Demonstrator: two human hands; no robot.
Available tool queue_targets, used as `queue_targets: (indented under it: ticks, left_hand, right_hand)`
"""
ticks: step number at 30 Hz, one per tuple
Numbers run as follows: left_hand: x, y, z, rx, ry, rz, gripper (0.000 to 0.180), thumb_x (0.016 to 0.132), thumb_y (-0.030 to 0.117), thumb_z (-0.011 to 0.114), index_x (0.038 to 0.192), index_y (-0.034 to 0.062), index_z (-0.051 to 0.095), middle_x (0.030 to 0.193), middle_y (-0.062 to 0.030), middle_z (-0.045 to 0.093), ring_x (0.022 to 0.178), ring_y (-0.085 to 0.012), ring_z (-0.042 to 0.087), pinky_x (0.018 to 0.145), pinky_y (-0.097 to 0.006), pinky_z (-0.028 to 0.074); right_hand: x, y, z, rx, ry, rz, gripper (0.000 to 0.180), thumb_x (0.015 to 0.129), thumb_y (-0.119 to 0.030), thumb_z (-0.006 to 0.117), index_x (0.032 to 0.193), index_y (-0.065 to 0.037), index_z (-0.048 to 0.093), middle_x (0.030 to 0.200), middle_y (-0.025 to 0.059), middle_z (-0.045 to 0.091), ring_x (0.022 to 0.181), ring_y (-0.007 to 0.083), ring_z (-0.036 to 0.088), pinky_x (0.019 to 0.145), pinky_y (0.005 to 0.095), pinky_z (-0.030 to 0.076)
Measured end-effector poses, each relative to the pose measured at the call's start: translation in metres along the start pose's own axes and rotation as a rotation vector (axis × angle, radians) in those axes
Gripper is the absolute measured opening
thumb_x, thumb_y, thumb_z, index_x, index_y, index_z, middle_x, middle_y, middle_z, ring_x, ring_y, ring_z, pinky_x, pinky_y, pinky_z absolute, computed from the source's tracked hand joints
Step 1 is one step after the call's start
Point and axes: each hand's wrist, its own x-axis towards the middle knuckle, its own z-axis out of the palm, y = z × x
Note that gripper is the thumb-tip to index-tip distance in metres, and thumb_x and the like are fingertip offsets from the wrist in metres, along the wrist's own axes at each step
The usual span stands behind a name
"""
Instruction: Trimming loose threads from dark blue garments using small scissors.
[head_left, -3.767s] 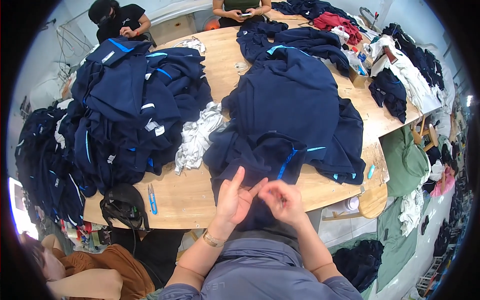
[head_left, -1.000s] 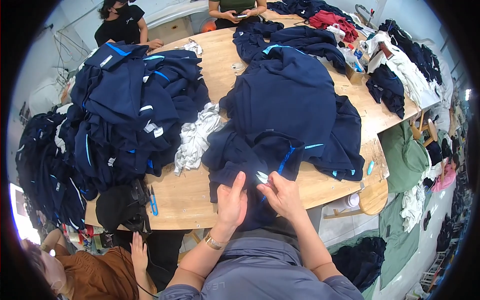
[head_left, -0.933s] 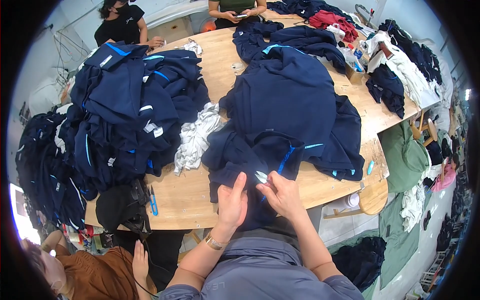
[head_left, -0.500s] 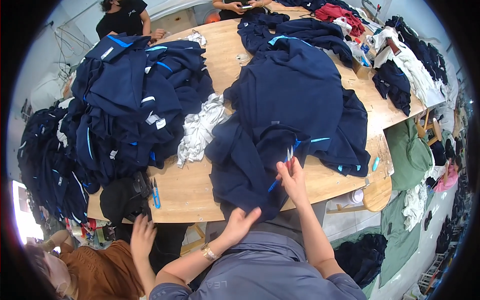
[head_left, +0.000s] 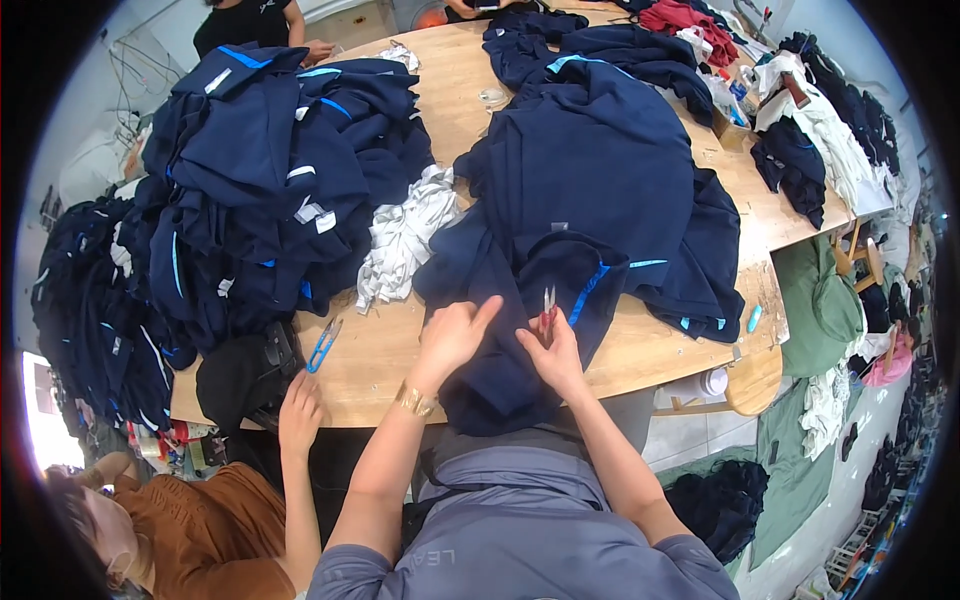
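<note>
A navy garment with blue trim [head_left: 560, 290] lies spread over the near edge of the wooden table [head_left: 380, 350]. My left hand [head_left: 450, 335] rests flat on its dark cloth, fingers stretched toward the right. My right hand [head_left: 550, 345] holds small thread snips [head_left: 548, 300] with the blades pointing up, right beside the blue stripe. The two hands sit close together on the same garment.
A tall heap of navy garments [head_left: 270, 170] fills the left side, white rags [head_left: 405, 235] beside it. Blue snips [head_left: 322, 345] lie near the front edge. A person in an orange top reaches a hand [head_left: 298, 412] to the table. More clothes [head_left: 800, 120] lie at the far right.
My left hand came back up from the table edge onto the garment. My right hand drew nearer with the snips. The neighbouring person's hand rose to the table edge.
</note>
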Motion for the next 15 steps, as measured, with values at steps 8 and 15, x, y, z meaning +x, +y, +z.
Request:
queue_targets:
  ticks: [8,15]
  left_hand:
    - [0.007,-0.008,0.021,-1.547,-0.309,-0.22,0.019,0.092,0.024,0.052,0.088,0.0074,0.06,0.085,-0.0021,0.065,0.078,-0.0098,0.06,0.072,-0.025,0.046]
    - [-0.011,0.018,0.002,-1.543,-0.212,-0.158,0.016,0.092,0.023,0.053,0.083,0.0101,0.058,0.084,0.0025,0.062,0.074,-0.0063,0.055,0.069,-0.023,0.042]
  right_hand:
    - [-0.006,-0.01,-0.02,0.328,0.16,-0.127,0.015,0.082,-0.003,0.063,0.082,-0.006,0.048,0.072,-0.0049,0.044,0.062,0.0028,0.034,0.058,0.0167,0.032]
    - [-0.007,-0.028,-0.019,0.168,0.185,-0.134,0.022,0.083,-0.009,0.064,0.078,-0.005,0.042,0.067,-0.002,0.044,0.059,0.0057,0.038,0.054,0.0206,0.034]
